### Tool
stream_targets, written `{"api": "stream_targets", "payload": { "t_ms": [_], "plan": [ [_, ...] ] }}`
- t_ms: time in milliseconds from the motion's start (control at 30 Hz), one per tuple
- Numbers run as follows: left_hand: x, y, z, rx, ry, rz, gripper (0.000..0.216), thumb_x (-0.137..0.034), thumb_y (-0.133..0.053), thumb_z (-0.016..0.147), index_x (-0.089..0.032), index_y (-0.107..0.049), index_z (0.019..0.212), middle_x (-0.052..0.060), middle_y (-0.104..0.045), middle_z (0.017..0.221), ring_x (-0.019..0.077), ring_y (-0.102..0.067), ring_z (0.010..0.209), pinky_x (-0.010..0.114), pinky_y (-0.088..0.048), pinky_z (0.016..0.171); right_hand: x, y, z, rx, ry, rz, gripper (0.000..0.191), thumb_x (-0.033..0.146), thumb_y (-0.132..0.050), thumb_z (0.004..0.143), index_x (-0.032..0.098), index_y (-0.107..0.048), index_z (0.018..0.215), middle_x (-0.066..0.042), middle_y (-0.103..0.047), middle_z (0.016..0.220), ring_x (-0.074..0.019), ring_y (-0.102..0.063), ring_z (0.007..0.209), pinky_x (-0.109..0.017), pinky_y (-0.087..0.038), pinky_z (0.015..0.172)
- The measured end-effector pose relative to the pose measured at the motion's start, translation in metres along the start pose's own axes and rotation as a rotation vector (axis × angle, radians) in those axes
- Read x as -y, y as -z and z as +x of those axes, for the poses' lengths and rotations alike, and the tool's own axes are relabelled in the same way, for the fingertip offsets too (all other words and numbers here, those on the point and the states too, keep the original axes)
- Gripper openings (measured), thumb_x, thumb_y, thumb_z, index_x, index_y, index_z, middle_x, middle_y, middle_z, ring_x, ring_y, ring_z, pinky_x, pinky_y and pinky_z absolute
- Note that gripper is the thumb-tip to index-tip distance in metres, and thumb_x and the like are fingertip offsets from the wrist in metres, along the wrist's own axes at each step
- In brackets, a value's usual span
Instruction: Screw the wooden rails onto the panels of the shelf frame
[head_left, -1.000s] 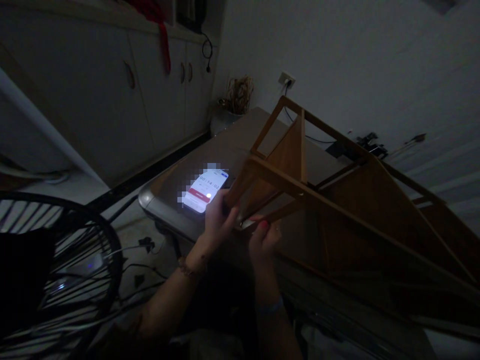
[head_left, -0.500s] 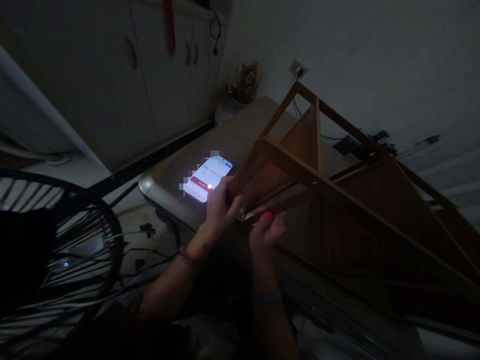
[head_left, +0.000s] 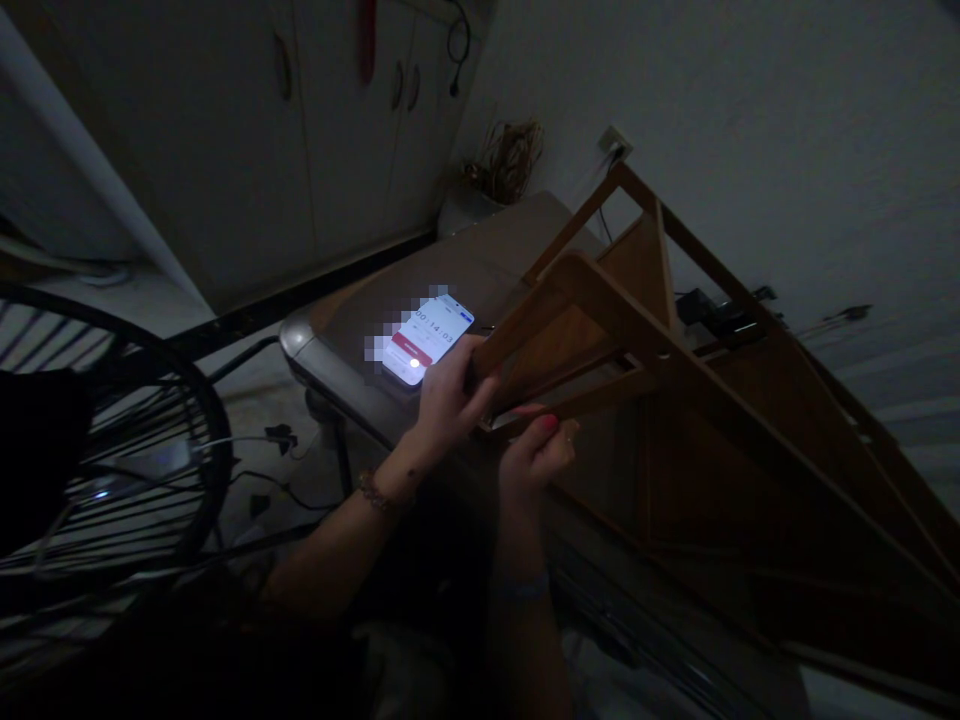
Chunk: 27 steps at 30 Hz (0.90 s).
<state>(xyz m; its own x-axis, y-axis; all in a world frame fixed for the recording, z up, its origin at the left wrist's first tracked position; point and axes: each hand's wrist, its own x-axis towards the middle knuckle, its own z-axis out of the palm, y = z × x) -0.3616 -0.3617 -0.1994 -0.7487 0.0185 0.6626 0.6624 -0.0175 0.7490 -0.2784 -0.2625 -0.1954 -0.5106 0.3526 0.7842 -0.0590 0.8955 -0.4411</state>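
Note:
A brown wooden frame with slanting rails and panels, like a folding shelf (head_left: 615,300), leans across the table (head_left: 420,265). My left hand (head_left: 450,395) is closed around the end of its nearest rail. Just to the right, my right hand (head_left: 534,455) is closed in a fist with the red-nailed thumb on top, close against a lower rail. A thin pale strip shows between the two hands; what the right fingers grip is hidden in the dark. Beside my left hand lies a phone (head_left: 427,340) with a lit timer screen.
A round black wire-frame chair (head_left: 214,450) stands at left, with a cable and power adapter (head_left: 281,437) near it. Behind the table are pale cabinets (head_left: 352,150), a pot of dried stems (head_left: 510,160) and a wall socket (head_left: 615,142). Dark items (head_left: 720,315) sit behind the frame.
The view has shifted a little, so the cabinets and table sit slightly further right. Both hands keep their places on the frame. The phone timer has advanced.

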Motion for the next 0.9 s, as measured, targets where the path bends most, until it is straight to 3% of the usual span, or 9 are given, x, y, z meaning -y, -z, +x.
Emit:
{"api": "stream_targets", "payload": {
  "t_ms": [300, 467, 600, 733, 900],
  "plan": [
    [-0.002, 0.001, -0.001, 0.014, 0.051, -0.019, 0.016, -0.023, -0.056, 0.088, -0.020, -0.055, 0.104, -0.004, -0.054, 0.073, 0.0093, -0.045, 0.057, 0.022, -0.035, 0.053, 0.000, 0.000, 0.001, -0.001, 0.017, 0.026, 0.044, 0.039, -0.031, 0.103, 0.023, -0.060, 0.074, -0.007, -0.066, 0.073, -0.0254, -0.061, 0.077, -0.041, -0.042, 0.076],
    [-0.008, 0.024, 0.013, 0.163, 0.046, -0.107, 0.028, -0.043, -0.049, 0.093, -0.019, -0.056, 0.106, 0.001, -0.060, 0.080, 0.0124, -0.053, 0.065, 0.024, -0.042, 0.058, -0.003, -0.001, 0.002, -0.032, 0.059, 0.026, 0.043, 0.039, -0.032, 0.103, 0.022, -0.060, 0.075, -0.006, -0.065, 0.072, -0.0234, -0.059, 0.072, -0.037, -0.041, 0.072],
    [-0.007, 0.044, 0.047, 0.147, 0.073, 0.035, 0.035, -0.046, -0.035, 0.098, -0.020, -0.059, 0.100, 0.003, -0.064, 0.084, 0.0151, -0.058, 0.072, 0.027, -0.045, 0.063, 0.004, 0.000, 0.006, -0.022, 0.093, 0.048, 0.042, 0.034, -0.032, 0.104, 0.022, -0.059, 0.075, -0.003, -0.063, 0.070, -0.0204, -0.059, 0.070, -0.035, -0.040, 0.071],
    [0.000, 0.040, 0.092, 0.393, 0.020, 0.516, 0.021, -0.035, -0.046, 0.095, -0.020, -0.061, 0.096, 0.004, -0.066, 0.087, 0.0194, -0.059, 0.078, 0.031, -0.044, 0.068, 0.006, 0.000, 0.008, -0.010, 0.096, 0.067, 0.038, 0.031, -0.034, 0.104, 0.021, -0.058, 0.075, -0.002, -0.064, 0.071, -0.0188, -0.058, 0.068, -0.033, -0.038, 0.070],
    [0.013, 0.012, 0.125, 0.688, -0.166, 0.616, 0.009, -0.021, -0.060, 0.086, -0.019, -0.063, 0.077, 0.005, -0.068, 0.082, 0.0207, -0.060, 0.081, 0.031, -0.046, 0.077, 0.003, -0.002, 0.007, -0.031, 0.100, 0.069, 0.035, 0.028, -0.036, 0.104, 0.022, -0.056, 0.077, 0.000, -0.063, 0.071, -0.0181, -0.058, 0.067, -0.033, -0.037, 0.072]
  ]
}}
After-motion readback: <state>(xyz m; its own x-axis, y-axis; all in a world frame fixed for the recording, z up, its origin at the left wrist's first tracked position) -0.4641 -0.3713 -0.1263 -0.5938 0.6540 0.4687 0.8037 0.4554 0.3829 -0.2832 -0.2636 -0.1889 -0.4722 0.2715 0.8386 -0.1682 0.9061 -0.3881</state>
